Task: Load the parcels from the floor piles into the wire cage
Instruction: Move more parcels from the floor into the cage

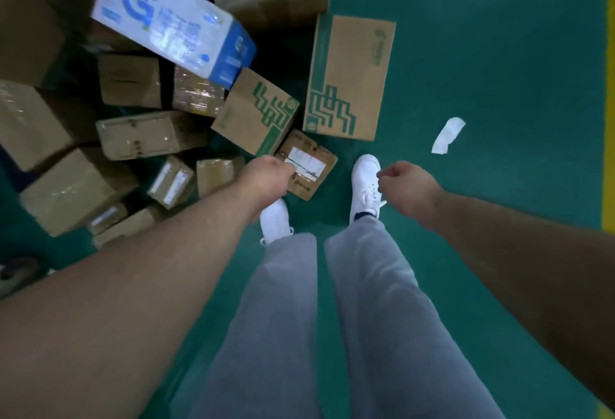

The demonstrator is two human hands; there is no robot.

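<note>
A pile of cardboard parcels (149,134) covers the floor at the upper left. Closest to my feet lies a small brown parcel with a white label (311,169). Beside it are a box with green print (258,112) and a flat green-printed carton (349,76). A blue and white box (169,16) leans on top of the pile. My left hand (266,177) hangs over the small parcel's left corner, fingers loosely curled, holding nothing. My right hand (407,185) hangs loosely curled above my right shoe, also holding nothing. The wire cage is out of view.
I stand on a green floor (499,69) in white shoes and grey trousers. A white scrap of paper (447,136) lies to the right. A yellow floor line (609,152) runs along the right edge. Another person's dark shoe (18,274) shows at the far left.
</note>
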